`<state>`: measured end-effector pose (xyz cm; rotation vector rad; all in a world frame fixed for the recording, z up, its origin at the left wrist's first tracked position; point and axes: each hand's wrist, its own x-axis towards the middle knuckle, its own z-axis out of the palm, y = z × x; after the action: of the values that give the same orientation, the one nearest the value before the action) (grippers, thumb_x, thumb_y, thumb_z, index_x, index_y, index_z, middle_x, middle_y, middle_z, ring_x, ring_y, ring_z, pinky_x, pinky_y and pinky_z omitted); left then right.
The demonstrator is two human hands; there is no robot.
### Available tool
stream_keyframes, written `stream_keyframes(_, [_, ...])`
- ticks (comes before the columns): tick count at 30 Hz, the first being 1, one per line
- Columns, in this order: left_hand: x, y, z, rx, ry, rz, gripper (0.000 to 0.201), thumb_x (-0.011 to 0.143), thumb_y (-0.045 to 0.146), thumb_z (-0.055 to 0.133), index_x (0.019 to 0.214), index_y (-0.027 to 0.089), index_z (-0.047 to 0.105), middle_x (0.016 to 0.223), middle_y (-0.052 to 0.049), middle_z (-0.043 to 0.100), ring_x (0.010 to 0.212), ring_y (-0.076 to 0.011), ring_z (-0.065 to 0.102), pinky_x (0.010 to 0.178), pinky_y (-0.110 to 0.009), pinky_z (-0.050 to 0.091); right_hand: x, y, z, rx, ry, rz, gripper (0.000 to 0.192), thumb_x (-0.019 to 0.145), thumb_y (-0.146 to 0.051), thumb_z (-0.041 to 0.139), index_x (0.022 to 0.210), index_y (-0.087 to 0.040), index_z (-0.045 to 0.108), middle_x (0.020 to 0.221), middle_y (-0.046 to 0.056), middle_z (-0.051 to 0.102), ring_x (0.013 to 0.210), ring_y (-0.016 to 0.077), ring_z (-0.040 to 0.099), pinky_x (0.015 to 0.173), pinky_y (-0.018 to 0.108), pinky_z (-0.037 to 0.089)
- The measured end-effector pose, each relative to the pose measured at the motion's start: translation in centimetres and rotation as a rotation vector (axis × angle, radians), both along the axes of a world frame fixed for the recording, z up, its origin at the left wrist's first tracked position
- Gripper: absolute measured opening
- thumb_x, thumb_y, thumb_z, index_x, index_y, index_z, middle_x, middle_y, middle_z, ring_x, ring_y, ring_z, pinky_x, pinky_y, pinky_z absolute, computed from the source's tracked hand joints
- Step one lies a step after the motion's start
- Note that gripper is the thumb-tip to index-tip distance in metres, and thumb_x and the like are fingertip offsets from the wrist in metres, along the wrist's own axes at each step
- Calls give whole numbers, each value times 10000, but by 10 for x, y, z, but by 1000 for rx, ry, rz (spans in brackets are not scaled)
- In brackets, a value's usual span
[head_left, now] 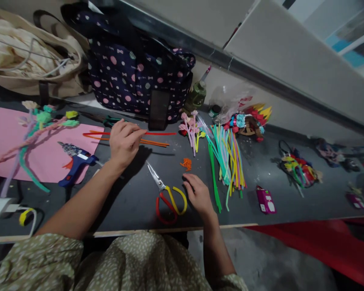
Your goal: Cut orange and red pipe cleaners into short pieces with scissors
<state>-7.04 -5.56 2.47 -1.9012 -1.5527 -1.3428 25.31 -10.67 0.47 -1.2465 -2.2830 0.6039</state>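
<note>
My left hand [125, 141] is closed, its fingertips pinching a long red pipe cleaner [160, 133] low over the dark table. Orange pipe cleaners [154, 142] lie beside and partly beneath that hand. My right hand [198, 195] rests near the table's front edge, holding nothing, with loosely bent fingers apart. Just beyond its fingertips is a small pile of short orange pieces [186, 163]. Scissors [166, 194] with one red and one yellow handle lie to its left, blades pointing away from me. A bundle of colourful pipe cleaners [227, 157] spreads to its right.
A pink sheet [3, 133] with fuzzy flowers and a blue glue gun [77, 165] lies left. Behind stand a dotted navy bag [136, 76], a black phone [158, 109] and a green bottle [197, 95]. Pink fuzzy flowers [192, 127] and a purple box [266, 201] lie rightward.
</note>
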Motion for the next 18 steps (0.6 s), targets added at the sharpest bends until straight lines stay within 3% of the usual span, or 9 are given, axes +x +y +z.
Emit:
stream_keyframes(4, [-4,3,-6,-93,-20,5,143,888,198,600,947,258,716,875,-33,679,884,-208,583,902,-437,463,-12,-12,2,-11,0,65,304,976,-226,452,1206,-199,648,1098,106,690,1031,214,639,923,355,519])
stream_keyframes(8, [-3,3,-10,-183,-43,-15,151,889,232,596,942,277,730,886,-49,658,894,-231,550,776,-402,453,-27,-36,8,5,-131,76,305,945,-263,533,1228,-211,634,1007,111,686,949,248,629,859,382,528])
stream_keyframes(12, [-1,3,-10,-205,-43,-55,163,898,245,584,949,277,736,838,-49,640,863,-229,531,735,-386,443,-39,-60,12,-51,-274,82,488,871,-326,657,1336,-215,558,1005,120,645,899,276,608,769,391,547])
stream_keyframes(18, [1,2,-7,-238,-45,-78,184,913,311,571,986,218,712,822,-68,656,861,-239,542,752,-379,453,-45,-66,-5,22,-292,5,552,866,-260,615,1402,-202,499,1005,137,635,892,290,619,759,392,558])
